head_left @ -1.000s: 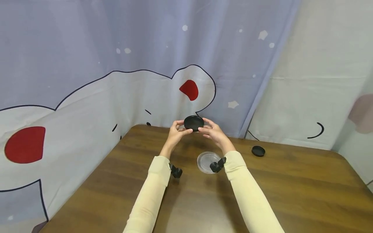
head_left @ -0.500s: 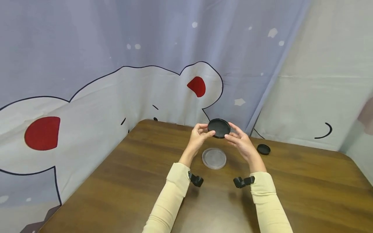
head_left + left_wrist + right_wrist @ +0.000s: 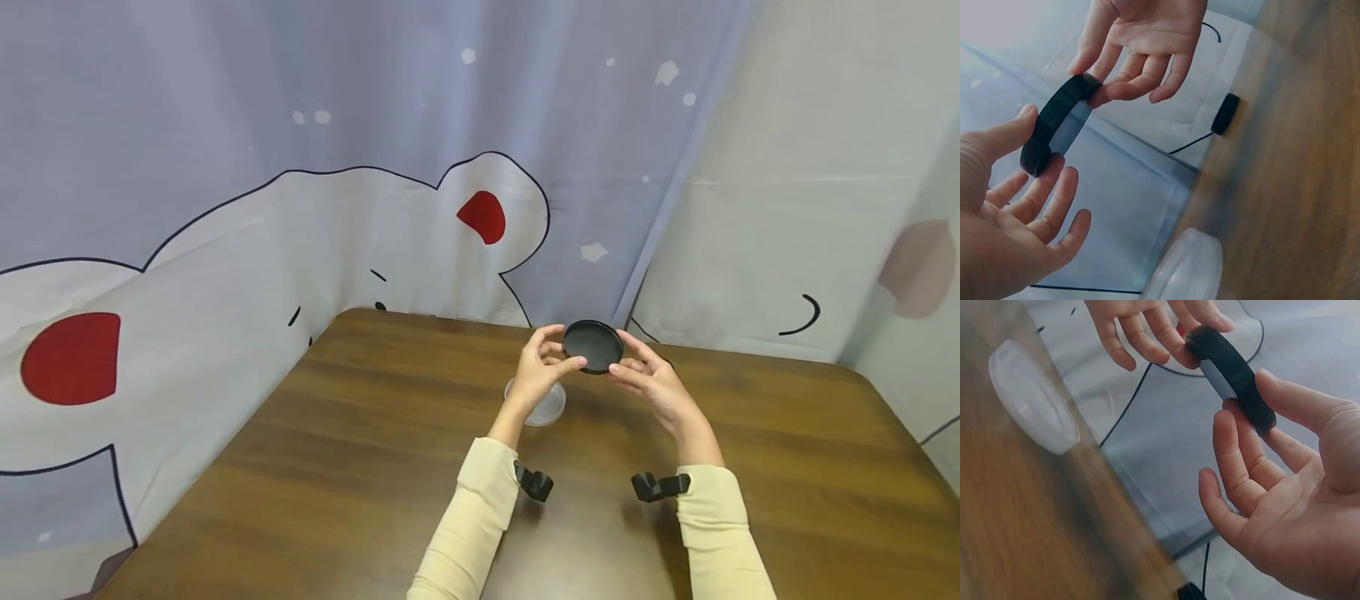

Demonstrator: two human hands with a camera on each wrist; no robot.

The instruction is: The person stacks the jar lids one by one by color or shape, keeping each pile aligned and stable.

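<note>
Both hands hold up a shallow round black lid [image 3: 593,346] above the far part of the table. My left hand [image 3: 536,373] pinches its left edge between thumb and fingers. Its right edge is pinched the same way by my right hand [image 3: 662,390]. The dark face tilts toward the head camera. In the left wrist view the lid [image 3: 1054,125] stands edge-on, with a pale bluish part on its far side. Below and behind the left hand a clear round plastic dish [image 3: 547,407] lies on the table, partly covered by that hand in the head view.
A second, smaller-looking black lid [image 3: 1225,114] sits near the table's far edge, almost hidden behind my right hand in the head view. The brown wooden table [image 3: 360,467] meets a printed curtain [image 3: 375,225] at the back. Black camera mounts sit on both wrists.
Both hands have moved right in the head view with the black lid between them, and a little lower. The lid's dark face shows more fully. The grip looks the same; the head view has also shifted.
</note>
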